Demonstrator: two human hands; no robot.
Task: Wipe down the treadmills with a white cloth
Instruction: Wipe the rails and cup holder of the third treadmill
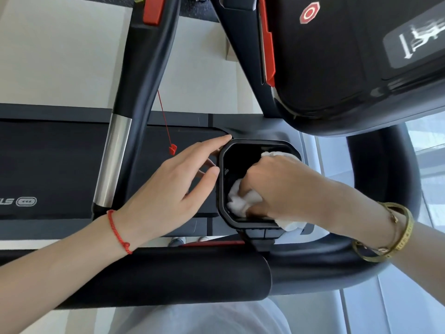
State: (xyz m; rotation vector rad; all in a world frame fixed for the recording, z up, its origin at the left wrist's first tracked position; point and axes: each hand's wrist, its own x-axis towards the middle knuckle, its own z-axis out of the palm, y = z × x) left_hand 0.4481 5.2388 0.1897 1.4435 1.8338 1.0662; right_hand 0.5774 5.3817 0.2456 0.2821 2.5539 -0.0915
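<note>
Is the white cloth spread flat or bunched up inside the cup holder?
Bunched up. The right hand grips the white cloth in crumpled folds inside the cup holder, with ends sticking out.

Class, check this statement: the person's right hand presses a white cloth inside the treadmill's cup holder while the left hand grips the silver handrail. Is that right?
Not quite. The head view shows the left hand resting on the outer rim of the cup holder, not gripping the silver handrail. The right hand does press the white cloth inside it.

The cup holder (222, 179) at the middle is filled by the right hand (277, 186) and cloth (240, 201). The console (349, 68) blocks the upper right. Open floor (60, 56) lies upper left.
</note>
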